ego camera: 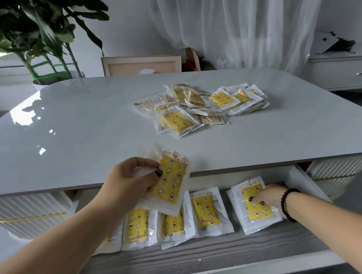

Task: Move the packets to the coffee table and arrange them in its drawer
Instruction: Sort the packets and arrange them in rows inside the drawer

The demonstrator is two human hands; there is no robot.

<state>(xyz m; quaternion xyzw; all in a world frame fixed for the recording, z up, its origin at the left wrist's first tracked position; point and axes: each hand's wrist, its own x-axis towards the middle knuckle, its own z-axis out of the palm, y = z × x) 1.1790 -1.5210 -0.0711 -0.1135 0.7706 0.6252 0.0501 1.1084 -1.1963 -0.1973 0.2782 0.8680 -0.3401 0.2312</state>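
Observation:
My left hand (132, 180) grips a small stack of yellow-patterned packets (170, 184) above the table's front edge and the open drawer (204, 256). Inside the drawer a row of packets (204, 211) lies side by side along its back. My right hand (268, 197) reaches into the drawer's right end, fingers curled on the rightmost packet (254, 215), which tops a small stack. A loose pile of packets (201, 106) lies on the coffee table (80, 132), right of centre.
A potted plant (40, 39) stands behind the table's far left corner. A wooden frame (141, 65) leans against the wall behind the table. A white cabinet (341, 72) sits at the far right under the curtain. The drawer's grey wood floor shows in front of the packets.

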